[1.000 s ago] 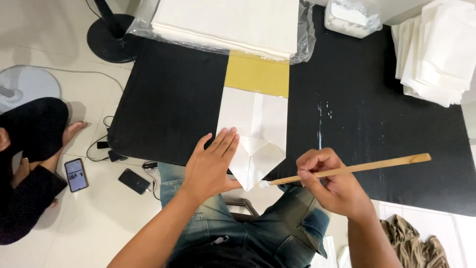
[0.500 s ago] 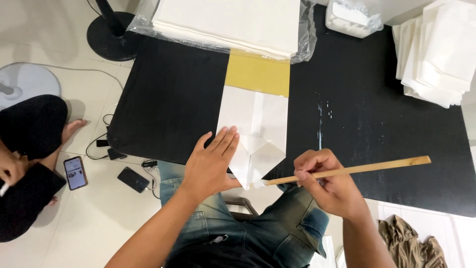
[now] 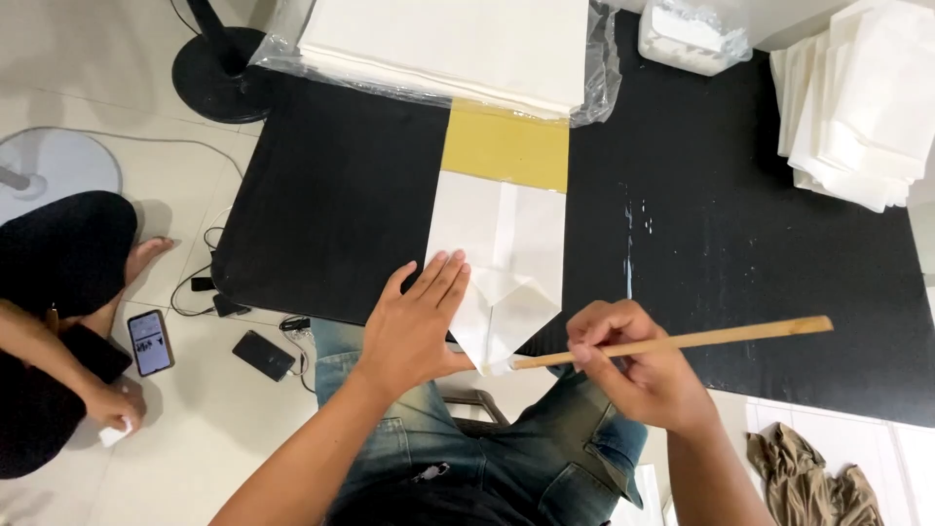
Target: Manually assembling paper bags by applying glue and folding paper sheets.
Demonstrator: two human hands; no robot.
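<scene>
A white paper bag lies flat on the black table, its near end folded into a point that overhangs the table's front edge. A yellow board sticks out from under its far end. My left hand lies flat with fingers spread on the bag's left side by the fold. My right hand grips a long wooden stick. The stick's left tip touches the folded point of the bag.
A plastic-wrapped stack of white sheets sits at the table's far edge, finished white bags pile up at the right. Another person sits on the floor at left near two phones. A fan base and a cloth lie on the floor.
The stick's tip has slid slightly along the folded point. The person on the floor has moved an arm down to the floor. My left hand has stayed put.
</scene>
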